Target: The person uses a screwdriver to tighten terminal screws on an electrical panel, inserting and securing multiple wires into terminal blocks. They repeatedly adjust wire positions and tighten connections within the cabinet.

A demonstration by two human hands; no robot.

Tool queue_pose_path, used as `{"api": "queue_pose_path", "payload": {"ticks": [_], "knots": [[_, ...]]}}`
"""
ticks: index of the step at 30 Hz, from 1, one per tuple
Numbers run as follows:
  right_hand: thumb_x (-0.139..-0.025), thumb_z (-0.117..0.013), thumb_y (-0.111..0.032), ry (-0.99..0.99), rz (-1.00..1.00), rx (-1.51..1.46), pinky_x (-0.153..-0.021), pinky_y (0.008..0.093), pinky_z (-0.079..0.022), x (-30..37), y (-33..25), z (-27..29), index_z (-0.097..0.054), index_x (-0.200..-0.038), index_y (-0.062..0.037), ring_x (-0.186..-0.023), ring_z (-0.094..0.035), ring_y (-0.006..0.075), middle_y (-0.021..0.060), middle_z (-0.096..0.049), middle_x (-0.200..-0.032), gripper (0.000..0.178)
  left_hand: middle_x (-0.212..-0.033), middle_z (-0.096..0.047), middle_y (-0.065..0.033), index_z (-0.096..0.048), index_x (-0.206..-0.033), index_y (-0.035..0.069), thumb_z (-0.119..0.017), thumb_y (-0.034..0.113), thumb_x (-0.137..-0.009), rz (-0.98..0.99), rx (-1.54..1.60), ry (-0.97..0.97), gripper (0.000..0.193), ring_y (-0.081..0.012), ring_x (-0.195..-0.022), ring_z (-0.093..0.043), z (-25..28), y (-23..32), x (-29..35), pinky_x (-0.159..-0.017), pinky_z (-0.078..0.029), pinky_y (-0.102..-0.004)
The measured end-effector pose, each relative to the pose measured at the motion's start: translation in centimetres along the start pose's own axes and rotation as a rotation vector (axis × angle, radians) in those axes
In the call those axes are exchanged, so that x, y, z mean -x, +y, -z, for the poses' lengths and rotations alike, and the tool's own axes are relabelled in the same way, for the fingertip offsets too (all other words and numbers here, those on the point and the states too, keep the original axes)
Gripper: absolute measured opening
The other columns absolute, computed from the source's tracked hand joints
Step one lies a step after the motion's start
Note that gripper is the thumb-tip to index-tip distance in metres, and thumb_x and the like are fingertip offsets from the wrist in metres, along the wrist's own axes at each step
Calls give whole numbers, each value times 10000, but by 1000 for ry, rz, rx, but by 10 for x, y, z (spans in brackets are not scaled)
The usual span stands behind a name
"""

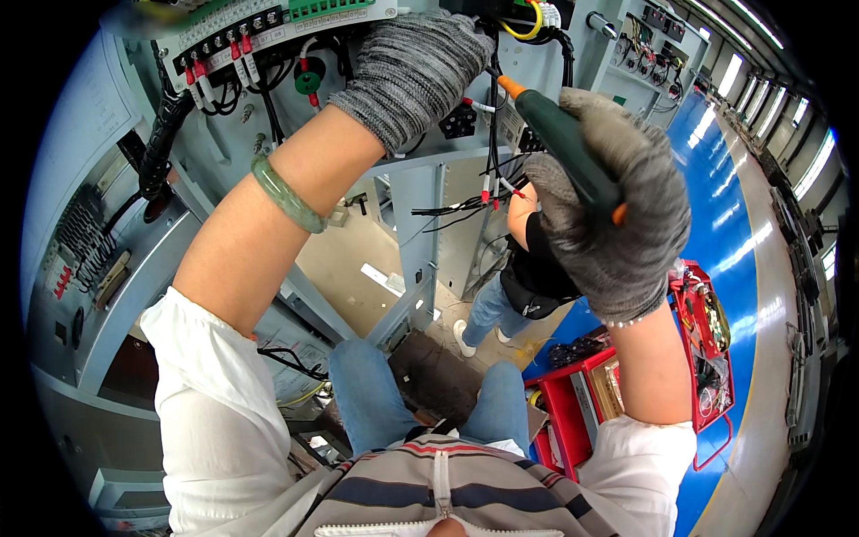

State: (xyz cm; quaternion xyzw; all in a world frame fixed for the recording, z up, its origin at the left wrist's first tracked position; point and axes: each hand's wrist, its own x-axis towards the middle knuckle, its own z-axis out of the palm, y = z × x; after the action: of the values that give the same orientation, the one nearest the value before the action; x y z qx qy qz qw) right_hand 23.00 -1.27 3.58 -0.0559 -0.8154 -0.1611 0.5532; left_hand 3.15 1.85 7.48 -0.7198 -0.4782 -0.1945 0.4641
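Observation:
In a grey knit glove, my right hand (617, 192) is closed around a dark green screwdriver (573, 148) with an orange collar, thick-bodied like a powered one. Its shaft slants up and left, toward the fingers of my left hand (416, 76). That hand, gloved the same way, is raised against the wiring panel with its fingers curled at the far side; what they hold is hidden. Left of it runs a terminal strip (233, 45) with red-sleeved wires. Black wires (492, 134) hang below the screwdriver's tip, some ending in red and white sleeves.
Grey cabinet frames (420, 233) stand around me, with an opening below my hands. A person (537, 277) in a black top and jeans is just beyond it. A red tool cart (573, 421) stands at the right, beside a blue floor strip (716, 197).

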Motion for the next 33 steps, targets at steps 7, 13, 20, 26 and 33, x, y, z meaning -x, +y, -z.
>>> {"api": "queue_pose_path", "payload": {"ticks": [7, 13, 20, 26, 33], "knots": [[-783, -612, 22, -117, -44, -126, -839, 333, -475, -12, -12, 4, -548, -1058, -37, -970, -597, 267, 192, -572, -1116, 288, -739, -607, -131, -594, -812, 56, -508, 101, -752, 27, -2, -62, 114, -291, -722, -619, 0, 0, 0, -611, -490, -403], [-793, -657, -93, 14, 96, -76, -795, 332, -498, -3, -2, -10, -533, -1055, -29, -908, -628, 239, 171, -615, -1045, 297, -747, -609, -123, -604, -833, 63, -542, 123, -741, 41, -55, -66, 126, -280, -720, -621, -2, 3, -2, -612, -491, -394], [-793, -686, -144, 102, -153, 7, -804, 303, -497, -3, 1, 1, -504, -1074, -30, -918, -624, 200, 147, -618, -1057, 354, -974, -588, -85, -573, -1020, 99, -649, 115, -721, 64, -27, -161, 310, -241, -963, -585, -7, -2, 1, -779, -507, -369], [-834, -632, -139, 211, -234, -94, -856, 335, -486, 23, -4, 11, -478, -1101, -42, -970, -616, 254, 193, -598, -1086, 323, -970, -583, -74, -562, -1082, 138, -568, 86, -774, 70, -84, -182, 313, -245, -945, -590, 4, -5, 7, -759, -502, -373], [-821, -643, -127, 296, -135, -146, -882, 336, -466, 32, 4, -12, -471, -1092, -29, -1003, -600, 247, 195, -600, -1087, 336, -772, -577, -84, -620, -913, 137, -541, 159, -762, 79, -32, -72, 172, -260, -712, -604, 10, 1, 8, -593, -464, -397]]}}
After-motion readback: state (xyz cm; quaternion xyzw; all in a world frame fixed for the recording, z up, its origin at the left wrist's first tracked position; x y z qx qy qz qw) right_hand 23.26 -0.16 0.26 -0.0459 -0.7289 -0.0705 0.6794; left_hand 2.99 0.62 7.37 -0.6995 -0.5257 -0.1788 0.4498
